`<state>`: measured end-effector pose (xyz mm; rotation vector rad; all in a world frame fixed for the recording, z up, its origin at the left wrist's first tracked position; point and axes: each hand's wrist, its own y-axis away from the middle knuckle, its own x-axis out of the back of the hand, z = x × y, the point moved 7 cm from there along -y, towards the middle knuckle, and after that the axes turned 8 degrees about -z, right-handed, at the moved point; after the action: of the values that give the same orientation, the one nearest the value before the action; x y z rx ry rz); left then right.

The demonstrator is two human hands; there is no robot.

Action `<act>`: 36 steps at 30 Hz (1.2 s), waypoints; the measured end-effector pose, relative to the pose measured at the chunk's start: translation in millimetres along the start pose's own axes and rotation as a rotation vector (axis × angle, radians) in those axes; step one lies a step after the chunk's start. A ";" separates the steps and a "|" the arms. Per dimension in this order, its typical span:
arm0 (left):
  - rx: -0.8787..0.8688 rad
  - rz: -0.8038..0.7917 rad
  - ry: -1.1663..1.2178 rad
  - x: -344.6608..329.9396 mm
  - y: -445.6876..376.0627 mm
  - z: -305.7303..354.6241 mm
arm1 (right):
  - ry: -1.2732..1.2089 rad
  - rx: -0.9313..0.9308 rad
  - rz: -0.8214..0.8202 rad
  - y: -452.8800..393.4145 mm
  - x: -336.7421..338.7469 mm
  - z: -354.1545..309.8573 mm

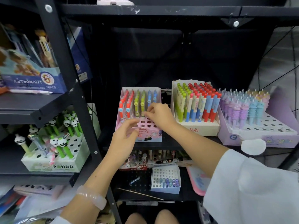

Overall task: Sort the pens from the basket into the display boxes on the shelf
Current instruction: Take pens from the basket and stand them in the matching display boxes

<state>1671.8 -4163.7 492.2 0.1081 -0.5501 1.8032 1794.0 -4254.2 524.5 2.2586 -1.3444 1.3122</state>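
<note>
The left hand [125, 135] is motion-blurred and covers part of the pink display box [144, 134] front label. Whether the right hand [157, 114] pinches a pen cannot be told. The purple box [252, 136] runs off the right edge.

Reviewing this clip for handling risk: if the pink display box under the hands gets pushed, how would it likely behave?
The pink display box looks like thin card, so probably light and apt to slide. Its pens stand tall at the back, with the front holes empty, so it may tip backward. The right hand and left hand hover at it.
</note>
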 end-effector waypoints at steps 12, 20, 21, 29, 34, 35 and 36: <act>0.005 -0.429 0.140 -191.6 19.3 23.2 | -0.180 -0.156 -0.063 170.2 93.7 141.3; -0.004 -0.827 0.075 -358.3 74.4 17.7 | 0.005 -0.546 -0.191 319.8 94.9 302.3; 0.012 -0.867 0.056 -374.9 81.1 13.2 | 0.040 -0.591 -0.232 336.4 89.5 320.4; 0.128 -1.209 -0.210 -450.0 122.1 -13.3 | 0.310 -0.784 -1.030 483.1 23.7 414.3; 0.177 -1.315 -0.320 -457.0 134.0 -23.5 | 0.354 -0.762 -1.207 547.2 8.1 426.6; 0.184 -1.335 -0.337 -457.6 135.3 -25.0 | 0.410 -0.725 -1.236 555.7 4.8 426.8; 0.189 -1.352 -0.348 -458.7 136.5 -26.2 | 0.471 -0.672 -1.244 562.8 1.3 426.8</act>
<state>1691.6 -4586.3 266.8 0.7420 -0.3691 0.4953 1602.1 -4812.0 136.0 1.5708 -0.0352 0.6652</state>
